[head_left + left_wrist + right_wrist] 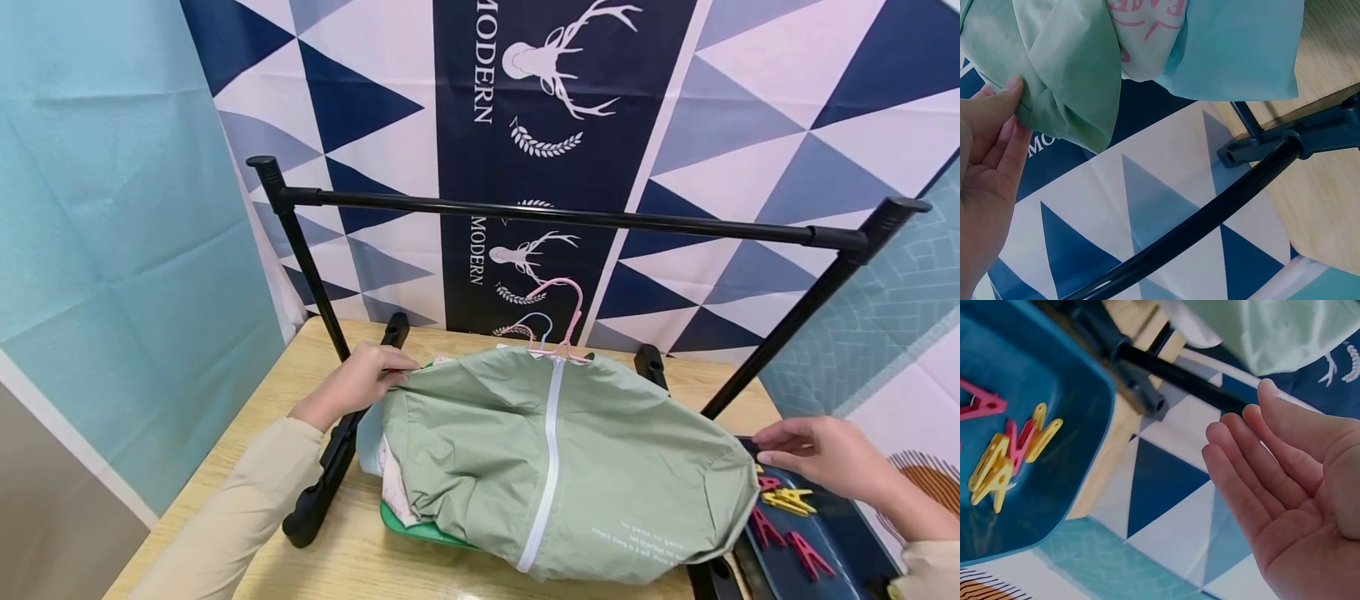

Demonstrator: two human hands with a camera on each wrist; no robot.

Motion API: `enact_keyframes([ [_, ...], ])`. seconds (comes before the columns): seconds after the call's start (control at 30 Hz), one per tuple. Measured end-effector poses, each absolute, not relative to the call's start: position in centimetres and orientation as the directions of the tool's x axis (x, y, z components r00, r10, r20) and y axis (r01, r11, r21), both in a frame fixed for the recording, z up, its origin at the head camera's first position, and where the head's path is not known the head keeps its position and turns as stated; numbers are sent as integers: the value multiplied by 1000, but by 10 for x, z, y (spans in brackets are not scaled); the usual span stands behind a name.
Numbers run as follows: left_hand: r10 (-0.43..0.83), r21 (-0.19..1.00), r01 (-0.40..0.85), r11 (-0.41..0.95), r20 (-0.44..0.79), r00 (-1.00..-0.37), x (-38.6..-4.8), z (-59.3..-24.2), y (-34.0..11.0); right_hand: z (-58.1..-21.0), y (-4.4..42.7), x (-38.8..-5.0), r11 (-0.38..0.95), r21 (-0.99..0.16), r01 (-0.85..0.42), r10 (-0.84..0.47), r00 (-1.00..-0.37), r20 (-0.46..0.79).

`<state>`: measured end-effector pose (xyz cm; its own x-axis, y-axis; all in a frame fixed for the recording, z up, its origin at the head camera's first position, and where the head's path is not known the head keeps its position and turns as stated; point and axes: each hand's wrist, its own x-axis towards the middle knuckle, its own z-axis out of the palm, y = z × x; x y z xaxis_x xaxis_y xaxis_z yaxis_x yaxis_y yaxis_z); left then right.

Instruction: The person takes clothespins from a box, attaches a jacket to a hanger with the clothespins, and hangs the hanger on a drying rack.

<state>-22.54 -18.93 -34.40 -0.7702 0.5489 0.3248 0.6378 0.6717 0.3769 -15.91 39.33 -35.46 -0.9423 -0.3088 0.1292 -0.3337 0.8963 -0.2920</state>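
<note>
A sage-green zip jacket (622, 450) on a pink hanger (577, 312) spreads over a pile of clothes, its white zipper (550, 450) running down the middle. At the jacket's upper left edge, my left hand (363, 379) pinches the fabric between thumb and fingers; the left wrist view shows this pinch (991, 137) closely. My right hand (832, 454) hovers beside the jacket's right end, above a blue bin. In the right wrist view that hand (1291, 481) has its fingers extended and holds nothing. A blue hanger hook (543, 321) shows behind the pink one.
Over the wooden table (277, 558) stands a black rack with a crossbar (480, 207). Below the jacket, a green basket (420, 529) holds other clothes, including a light blue garment (1235, 50). Yellow and pink clothespins (806, 554) lie in the blue bin (1094, 437) at right.
</note>
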Motion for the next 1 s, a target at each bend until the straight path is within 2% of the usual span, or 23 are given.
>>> enact_keyframes([
  [0.3,559,381,649,659,330,-761,-226,-347,-190,-365,417,-167,950,-211,-229,-229,-973,27],
  [0.53,556,384,645,661,328,-764,-226,-348,-190,-374,435,-175,963,-211,-167,-180,-983,-44],
  [0.8,542,394,632,667,324,-775,-228,-349,-193,-380,451,-185,958,-247,-146,-183,-974,-136],
  [1.0,525,396,619,678,328,-785,-228,-348,-194,-388,457,-193,950,-252,-185,-224,-966,-133],
])
